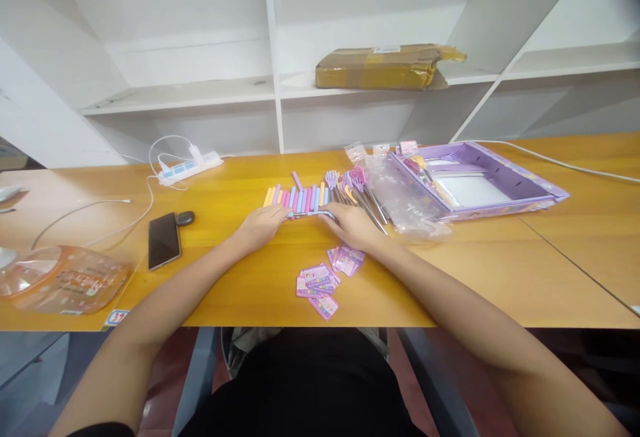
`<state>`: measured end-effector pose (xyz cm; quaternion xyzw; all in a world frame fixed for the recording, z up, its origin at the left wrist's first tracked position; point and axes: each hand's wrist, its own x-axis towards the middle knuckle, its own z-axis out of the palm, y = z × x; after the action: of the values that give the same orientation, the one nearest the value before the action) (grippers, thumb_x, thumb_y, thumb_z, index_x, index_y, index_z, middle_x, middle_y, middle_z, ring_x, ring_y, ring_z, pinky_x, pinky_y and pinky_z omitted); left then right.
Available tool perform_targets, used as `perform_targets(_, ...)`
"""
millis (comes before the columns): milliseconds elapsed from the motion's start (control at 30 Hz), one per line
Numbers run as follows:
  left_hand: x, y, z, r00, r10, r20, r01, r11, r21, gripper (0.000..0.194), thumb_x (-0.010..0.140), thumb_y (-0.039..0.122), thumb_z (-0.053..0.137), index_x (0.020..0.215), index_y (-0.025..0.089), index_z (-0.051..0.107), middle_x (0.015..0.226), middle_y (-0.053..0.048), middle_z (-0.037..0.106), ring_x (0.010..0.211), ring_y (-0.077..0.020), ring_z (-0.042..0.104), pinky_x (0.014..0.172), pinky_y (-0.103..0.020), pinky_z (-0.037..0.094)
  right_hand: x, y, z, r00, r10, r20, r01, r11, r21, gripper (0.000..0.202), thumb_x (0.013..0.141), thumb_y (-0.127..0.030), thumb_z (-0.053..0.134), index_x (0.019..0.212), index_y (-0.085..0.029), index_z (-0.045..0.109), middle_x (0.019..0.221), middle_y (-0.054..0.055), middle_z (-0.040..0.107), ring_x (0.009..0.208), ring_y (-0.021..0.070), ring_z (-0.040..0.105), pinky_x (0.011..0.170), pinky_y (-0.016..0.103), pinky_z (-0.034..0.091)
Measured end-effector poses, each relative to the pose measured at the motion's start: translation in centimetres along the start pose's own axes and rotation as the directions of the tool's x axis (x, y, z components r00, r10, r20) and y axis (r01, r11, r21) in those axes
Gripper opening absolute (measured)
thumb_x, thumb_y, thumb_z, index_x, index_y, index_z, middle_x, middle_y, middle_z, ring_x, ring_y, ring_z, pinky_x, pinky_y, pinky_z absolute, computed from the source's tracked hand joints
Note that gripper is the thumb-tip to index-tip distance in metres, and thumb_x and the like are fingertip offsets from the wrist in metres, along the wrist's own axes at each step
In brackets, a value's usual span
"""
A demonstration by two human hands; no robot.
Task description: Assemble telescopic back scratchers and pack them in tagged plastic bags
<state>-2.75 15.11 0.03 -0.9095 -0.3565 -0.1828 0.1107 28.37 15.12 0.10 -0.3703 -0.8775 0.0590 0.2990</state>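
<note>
My left hand and my right hand are closed at the two ends of a slim light-blue piece with a darker middle. Its exact kind is too small to make out. Just behind it lies a row of pastel sticks in yellow, pink, purple and blue, partly hidden by my fingers. One purple stick lies apart, behind the row. Next to my right hand are several claw-headed back scratchers with metal rods. Pink printed cards lie in loose piles nearer to me.
A purple tray-like box and clear plastic bags are at the right. A phone, a dark mouse-shaped object, an orange-labelled jug and a power strip with cables lie left. A taped carton rests on the shelf.
</note>
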Motion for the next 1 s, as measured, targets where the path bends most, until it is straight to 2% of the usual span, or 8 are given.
perform_targets(167, 0.0, 0.4, -0.2, 0.999, 0.007, 0.032, -0.007, 1.000, 0.011, 0.036, 0.117, 0.037, 0.041, 0.133, 0.022, 0.070, 0.109, -0.008, 0.079, 0.102, -0.0206, 0.076, 0.081, -0.030, 0.057, -0.1, 0.2, 0.0, 0.997, -0.060, 0.042, 0.059, 0.998, 0.011, 0.026, 0.115, -0.038, 0.050, 0.120, -0.027, 0.073, 0.118, 0.006, 0.082, 0.104, 0.0257, 0.078, 0.083, 0.035, 0.055)
perform_targets(333, 0.4, -0.4, -0.3, 0.994, -0.062, 0.085, 0.064, 0.998, -0.012, 0.031, 0.114, 0.030, 0.048, 0.133, 0.026, 0.073, 0.118, -0.007, 0.081, 0.101, -0.0204, 0.077, 0.077, -0.029, 0.054, 0.3, -0.1, -0.7, 0.996, -0.077, 0.036, 0.076, 0.997, 0.035, 0.033, 0.116, -0.040, 0.046, 0.116, -0.025, 0.075, 0.111, 0.007, 0.082, 0.101, 0.0247, 0.077, 0.084, 0.033, 0.053)
perform_targets(433, 0.8, -2.1, -0.7, 0.980, -0.156, 0.122, 0.158, 0.987, -0.008, 0.036, 0.112, 0.024, 0.047, 0.136, 0.029, 0.073, 0.123, -0.006, 0.081, 0.106, -0.0220, 0.076, 0.083, -0.031, 0.055, 0.9, 1.0, -2.0, 0.999, -0.035, -0.015, 0.036, 0.996, 0.077, 0.037, 0.115, -0.044, 0.047, 0.107, -0.024, 0.077, 0.102, 0.007, 0.081, 0.095, 0.0245, 0.076, 0.085, 0.033, 0.052)
perform_targets(567, 0.7, -5.9, -2.2, 0.955, -0.280, 0.096, 0.276, 0.959, 0.057, 0.037, 0.111, 0.027, 0.044, 0.132, 0.024, 0.075, 0.116, -0.010, 0.080, 0.106, -0.0277, 0.072, 0.095, -0.039, 0.055, 0.6, 5.4, -5.2, 0.973, 0.168, -0.160, -0.138, 0.974, 0.180, 0.045, 0.110, -0.053, 0.053, 0.081, -0.023, 0.070, 0.077, 0.004, 0.074, 0.074, 0.0220, 0.068, 0.076, 0.033, 0.049)
perform_targets(667, -0.5, -9.6, -3.8, 0.939, -0.342, 0.049, 0.337, 0.938, 0.080, 0.038, 0.111, 0.028, 0.043, 0.128, 0.019, 0.076, 0.112, -0.015, 0.079, 0.105, -0.0322, 0.066, 0.098, -0.047, 0.053, -0.5, 9.7, -8.0, 0.884, 0.379, -0.274, -0.297, 0.907, 0.298, 0.052, 0.106, -0.060, 0.056, 0.069, -0.023, 0.063, 0.062, 0.001, 0.063, 0.063, 0.0180, 0.059, 0.068, 0.030, 0.045)
perform_targets(833, -3.4, -14.6, -5.4, 0.920, -0.390, -0.033, 0.391, 0.918, 0.061, 0.036, 0.110, 0.029, 0.043, 0.122, 0.022, 0.076, 0.115, -0.013, 0.079, 0.108, -0.0308, 0.060, 0.105, -0.047, 0.048, -2.1, 14.5, -11.0, 0.658, 0.638, -0.400, -0.456, 0.760, 0.462, 0.053, 0.111, -0.055, 0.051, 0.067, -0.026, 0.048, 0.057, -0.003, 0.051, 0.057, 0.0131, 0.049, 0.064, 0.030, 0.041)
perform_targets(900, -4.0, -15.4, -5.5, 0.912, -0.406, -0.052, 0.409, 0.910, 0.062, 0.036, 0.110, 0.030, 0.044, 0.120, 0.021, 0.077, 0.112, -0.013, 0.078, 0.108, -0.0311, 0.059, 0.105, -0.048, 0.047, -2.4, 15.2, -11.6, 0.605, 0.671, -0.429, -0.486, 0.738, 0.468, 0.049, 0.114, -0.048, 0.045, 0.069, -0.028, 0.041, 0.054, -0.006, 0.042, 0.053, 0.0126, 0.045, 0.061, 0.031, 0.039)
perform_targets(1000, -3.9, -15.2, -5.1, 0.920, -0.391, -0.027, 0.392, 0.919, 0.045, 0.037, 0.111, 0.033, 0.042, 0.120, 0.023, 0.077, 0.109, -0.012, 0.078, 0.107, -0.0311, 0.058, 0.103, -0.047, 0.048, -2.8, 15.6, -12.1, 0.531, 0.704, -0.472, -0.548, 0.710, 0.442, 0.046, 0.115, -0.043, 0.043, 0.071, -0.030, 0.036, 0.053, -0.008, 0.036, 0.053, 0.0137, 0.046, 0.062, 0.032, 0.039)
